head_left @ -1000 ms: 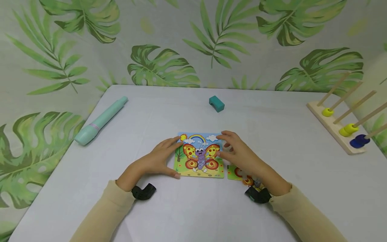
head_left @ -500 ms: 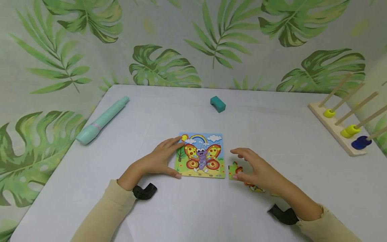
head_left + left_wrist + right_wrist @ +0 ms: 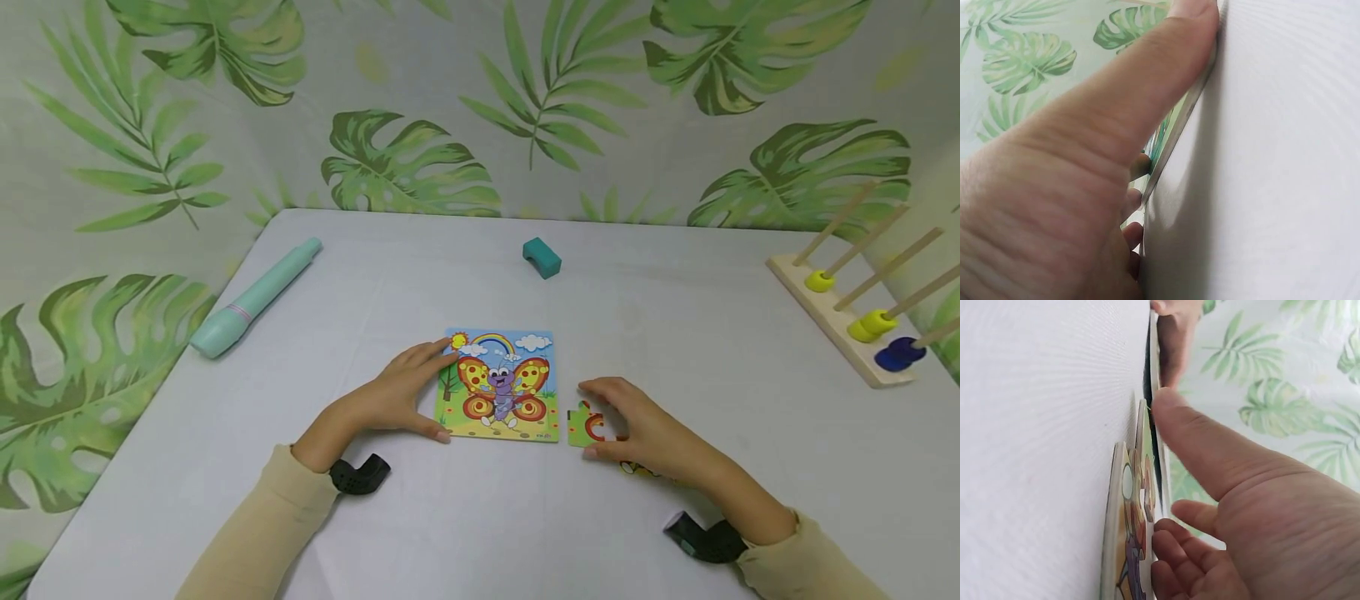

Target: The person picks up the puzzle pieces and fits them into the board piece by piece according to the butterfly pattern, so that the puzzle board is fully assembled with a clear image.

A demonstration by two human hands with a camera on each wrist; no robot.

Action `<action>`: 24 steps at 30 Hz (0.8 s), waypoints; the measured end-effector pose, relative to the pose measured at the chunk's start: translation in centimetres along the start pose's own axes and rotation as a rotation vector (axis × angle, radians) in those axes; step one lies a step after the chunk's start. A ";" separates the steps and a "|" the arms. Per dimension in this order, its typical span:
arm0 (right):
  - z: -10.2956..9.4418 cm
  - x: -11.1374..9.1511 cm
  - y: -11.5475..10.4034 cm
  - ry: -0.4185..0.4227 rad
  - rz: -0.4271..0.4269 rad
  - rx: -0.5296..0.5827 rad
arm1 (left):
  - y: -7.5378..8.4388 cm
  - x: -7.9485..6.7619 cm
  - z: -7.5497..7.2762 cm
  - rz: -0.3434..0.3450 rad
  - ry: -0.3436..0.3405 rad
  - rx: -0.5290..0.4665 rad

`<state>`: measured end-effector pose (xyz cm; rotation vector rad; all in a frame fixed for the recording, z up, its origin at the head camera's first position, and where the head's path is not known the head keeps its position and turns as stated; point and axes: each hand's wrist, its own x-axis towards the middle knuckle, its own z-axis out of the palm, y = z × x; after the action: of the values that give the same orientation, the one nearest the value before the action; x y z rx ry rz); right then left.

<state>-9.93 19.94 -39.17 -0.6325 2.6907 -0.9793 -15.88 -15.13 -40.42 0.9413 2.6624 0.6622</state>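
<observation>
A square butterfly picture board [image 3: 501, 387] lies flat in the middle of the white table in the head view. My left hand [image 3: 397, 392] rests along its left side, thumb at the lower corner and fingertips at the upper left. The thumb [image 3: 1147, 81] lies against the board's edge in the left wrist view. To the right of the board, my right hand [image 3: 652, 429] hovers over loose jigsaw pieces [image 3: 581, 427], its thumb and fingers spread apart. Several pieces [image 3: 1119, 519] show side-on beneath it in the right wrist view; the hand partly hides them in the head view.
A teal arch block [image 3: 542, 257] sits toward the back. Far left lies a mint-green tube-shaped object [image 3: 255, 298]. On the right stands a wooden peg rack [image 3: 840, 333] with yellow and dark blue beads. Patterned leaf cloth hangs behind the table.
My right hand has drawn away from the board's right edge, moving right and toward me to the loose jigsaw pieces. The left hand stays at the board.
</observation>
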 end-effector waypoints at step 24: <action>0.2 0.0 -0.2 0.089 -0.030 -0.136 | 0.1 -0.1 0.0 0.010 0.010 -0.008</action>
<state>-9.78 19.75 -39.21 -0.6722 2.8528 -0.8561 -15.74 -15.12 -40.32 0.9529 2.6626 0.6815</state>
